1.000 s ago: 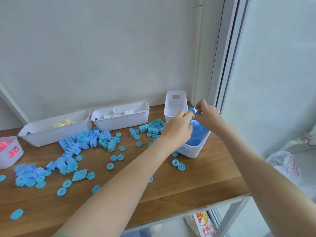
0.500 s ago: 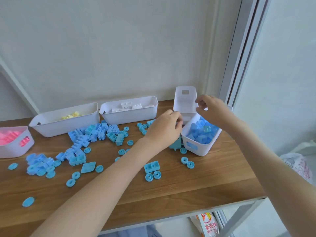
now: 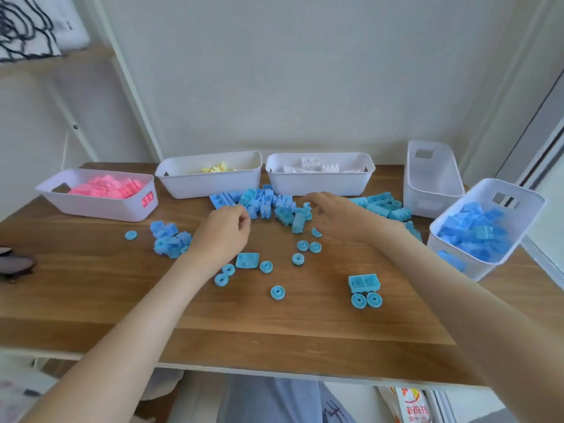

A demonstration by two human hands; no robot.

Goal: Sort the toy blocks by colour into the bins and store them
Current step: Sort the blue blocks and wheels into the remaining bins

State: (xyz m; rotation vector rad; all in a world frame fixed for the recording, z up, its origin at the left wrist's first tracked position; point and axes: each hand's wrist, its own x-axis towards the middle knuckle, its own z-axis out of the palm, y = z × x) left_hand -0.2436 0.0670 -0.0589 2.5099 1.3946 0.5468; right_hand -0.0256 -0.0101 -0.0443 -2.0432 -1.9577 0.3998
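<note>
A heap of blue blocks [image 3: 268,206] lies at the back middle of the wooden table [image 3: 274,331]. My left hand [image 3: 222,235] hovers at its left edge with loosely curled fingers, and I see nothing in it. Reaching over the heap's right side, my right hand [image 3: 338,218] has relaxed, spread fingers and holds nothing. Blue rings [image 3: 277,292], a flat blue piece [image 3: 247,259] and a blue cart block [image 3: 364,282] are scattered nearer to me. A smaller blue cluster [image 3: 169,239] sits to the left. The tilted blue bin [image 3: 485,268] at the right holds several blue blocks.
Along the back stand a pink bin [image 3: 100,209], a yellow bin [image 3: 213,186], a white-block bin [image 3: 317,184] and an empty bin [image 3: 427,190]. A dark object [image 3: 15,265] lies at the left edge. A printed bag [image 3: 412,407] sits under the table.
Both hands have left the blue bin at the right and swung left to the blue heap. The view has turned left, so the pink bin shows fully.
</note>
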